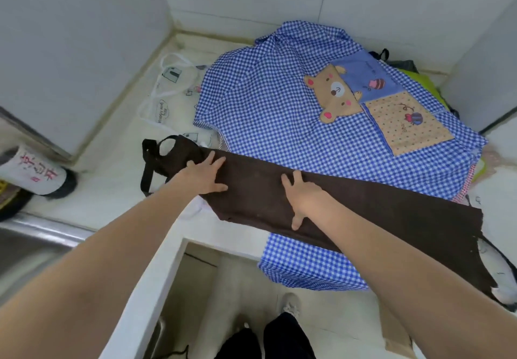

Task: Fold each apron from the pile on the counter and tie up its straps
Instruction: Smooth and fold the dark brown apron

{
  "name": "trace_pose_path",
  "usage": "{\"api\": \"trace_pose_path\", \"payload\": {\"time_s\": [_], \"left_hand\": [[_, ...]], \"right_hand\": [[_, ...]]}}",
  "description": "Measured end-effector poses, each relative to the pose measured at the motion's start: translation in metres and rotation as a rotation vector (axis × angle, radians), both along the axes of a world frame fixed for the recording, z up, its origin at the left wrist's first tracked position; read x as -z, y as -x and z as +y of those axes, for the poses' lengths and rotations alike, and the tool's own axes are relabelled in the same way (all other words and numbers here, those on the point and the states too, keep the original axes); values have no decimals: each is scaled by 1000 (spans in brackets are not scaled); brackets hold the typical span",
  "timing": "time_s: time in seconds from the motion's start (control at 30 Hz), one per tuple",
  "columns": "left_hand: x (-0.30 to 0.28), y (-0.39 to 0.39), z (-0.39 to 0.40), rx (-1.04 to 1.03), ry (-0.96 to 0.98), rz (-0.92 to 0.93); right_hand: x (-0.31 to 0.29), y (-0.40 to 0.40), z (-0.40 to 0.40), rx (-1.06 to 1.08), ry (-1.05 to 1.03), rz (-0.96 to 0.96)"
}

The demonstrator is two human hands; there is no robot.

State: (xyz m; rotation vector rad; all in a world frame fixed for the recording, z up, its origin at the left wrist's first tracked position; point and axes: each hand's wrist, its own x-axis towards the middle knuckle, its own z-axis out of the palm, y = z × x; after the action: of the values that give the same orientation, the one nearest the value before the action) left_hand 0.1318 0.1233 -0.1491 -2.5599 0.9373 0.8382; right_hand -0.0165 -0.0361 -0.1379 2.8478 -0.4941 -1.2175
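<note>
We have the brown apron [349, 207] lying as a long narrow band across the front of the counter [117, 190], on top of the blue checked apron [265, 101] that covers the rest of the pile. Our left hand [205, 175] lies flat on the band near its bib end, with the fingers spread. Our right hand [300, 199] lies flat near the middle, fingers also spread and the thumb pointing toward us. Both hands only press; neither one grips the cloth.

The brown cloth looks soft, thin and light, so we judge it keeps a fold only while it is pressed, and it may slide on the checked cloth below. It is better to take it at the folded edges or at the two ends, not in the middle. The neck loop [163, 148] and one dark strap [145, 182] lie free at the left end, and there we can take hold for the tying.

The right end of the band hangs over the counter edge and our right forearm covers part of it, so we cannot see the strap on that side well. Under the checked apron some other pieces show only as edges: a white printed one [167, 101] at the left and something green [419, 84] at the back. How many aprons are in the pile we cannot tell.
</note>
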Motion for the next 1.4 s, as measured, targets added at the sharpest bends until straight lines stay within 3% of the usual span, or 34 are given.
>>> {"api": "trace_pose_path", "payload": {"time_s": [0.17, 0.27, 0.3, 0.5, 0.57, 0.63, 0.77, 0.93, 1.0, 1.1, 1.3, 1.4], "left_hand": [[1, -45, 52, -267, 57, -153], [-9, -63, 65, -406, 210, -226], [-12, -68, 64, -463, 257, -217], [-12, -75, 45, -1012, 730, 263], [-13, -74, 43, -1035, 772, 369], [-23, -78, 40, -982, 809, 410], [-73, -107, 19, -857, 974, 283], [-148, -172, -11, -848, 1375, -1], [-163, -180, -14, -781, 1333, -155], [-151, -150, -23, -525, 1038, -335], [-35, -25, -19, -207, 722, 129], [5, 21, -9, 24, 490, 88]], "right_hand": [[9, -14, 12, -29, 140, 55], [19, -27, 20, -292, 236, 122], [22, -30, 22, -275, 240, 146], [15, -38, 31, -430, 282, 239], [12, -37, 36, -211, 311, 216], [11, -35, 33, -169, 296, 163], [9, -37, 28, -92, 221, 75], [-24, -78, 26, -32, -76, -386], [-22, -95, 29, 6, -190, -460], [-15, -102, 31, 3, -282, -458], [-14, -71, 4, -7, -251, -510], [-15, -34, -21, 64, -259, -426]]}}
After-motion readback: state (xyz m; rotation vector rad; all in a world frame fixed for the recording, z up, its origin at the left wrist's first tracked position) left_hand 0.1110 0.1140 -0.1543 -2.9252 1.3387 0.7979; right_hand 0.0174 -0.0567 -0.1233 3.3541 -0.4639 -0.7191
